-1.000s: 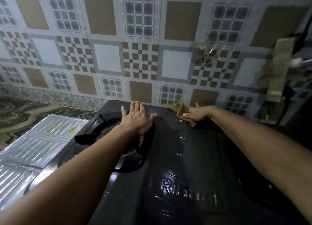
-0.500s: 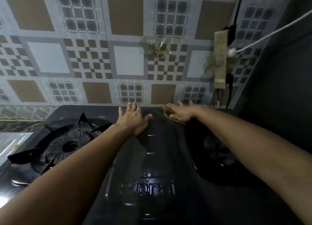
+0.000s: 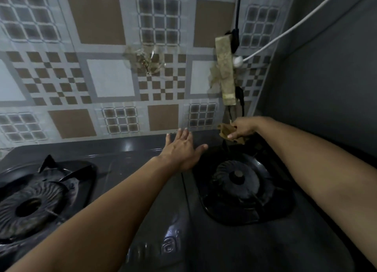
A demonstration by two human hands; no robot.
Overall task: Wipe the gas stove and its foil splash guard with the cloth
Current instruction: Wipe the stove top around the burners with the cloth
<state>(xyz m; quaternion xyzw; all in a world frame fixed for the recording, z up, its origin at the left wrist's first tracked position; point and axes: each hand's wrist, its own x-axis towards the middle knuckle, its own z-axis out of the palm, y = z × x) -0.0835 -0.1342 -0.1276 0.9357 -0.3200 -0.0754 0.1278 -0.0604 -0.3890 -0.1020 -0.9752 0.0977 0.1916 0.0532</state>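
Dark gas stove (image 3: 155,210), cloth (image 3: 226,132) pinched in right hand (image 3: 243,126), left hand (image 3: 180,149) flat.

Dark glossy two-burner gas stove (image 3: 155,200); crumpled brown cloth (image 3: 226,131) at its back edge, behind right burner (image 3: 237,176).

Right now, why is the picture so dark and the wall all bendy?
In the head view the light is dim, so the stove looks nearly black apart from small shiny glints; the wide lens curves the tiled wall; the cloth looks slightly blurry.

left hand (image 3: 179,151) flat, right hand (image 3: 243,126) pinching
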